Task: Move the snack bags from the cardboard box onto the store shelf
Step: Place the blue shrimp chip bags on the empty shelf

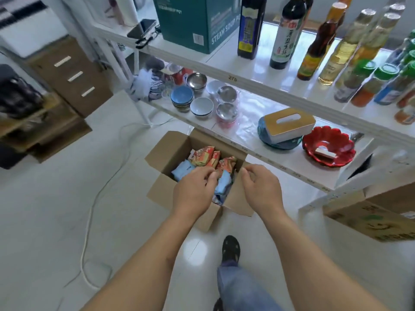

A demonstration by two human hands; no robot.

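Two bare hands over an open brown cardboard box (170,151) on the floor: left hand (194,190) curled, fingertips on the snack bags; right hand (261,187) loosely curled, holding nothing. Inside, about three orange-red foil snack bags (203,156) and two pale blue ones (183,170). Just beyond, white store shelf (247,133) carrying six bowls.

cardboard box (167,153): 1 | hands: 2 | red dish (328,145): 1 | tissue box (289,123): 1

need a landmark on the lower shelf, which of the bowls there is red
The scalloped red bowl at the right end, beside the tissue box. The bowls at the left are blue, white or metal.
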